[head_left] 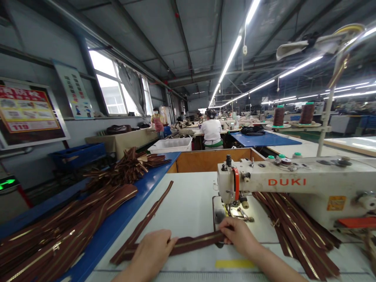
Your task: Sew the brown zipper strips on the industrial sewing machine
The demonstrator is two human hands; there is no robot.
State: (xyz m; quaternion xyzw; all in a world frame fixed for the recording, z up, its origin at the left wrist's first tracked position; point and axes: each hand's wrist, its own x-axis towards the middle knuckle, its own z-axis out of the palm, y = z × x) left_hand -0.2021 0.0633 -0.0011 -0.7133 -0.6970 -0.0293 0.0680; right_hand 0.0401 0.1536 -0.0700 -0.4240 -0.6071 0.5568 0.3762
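A brown zipper strip [195, 243] with a gold tooth line stretches across the pale machine table between my hands. My right hand [239, 235] pinches its right end, just in front of the sewing machine's needle area [233, 211]. Closed over the strip farther left is my left hand [155, 248], thumb along the top. From there the strip folds back, and another brown length [147, 219] runs up the table at a slant. The white sewing machine [261, 180] stands at the right, its lamp lit.
A bundle of brown zipper strips [296, 231] lies under the machine arm. More strips [67, 231] are piled on the blue table [158, 172] at left. Thread cones [307, 113] stand behind the machine. A seated person [211, 131] and a standing person [158, 121] are farther off.
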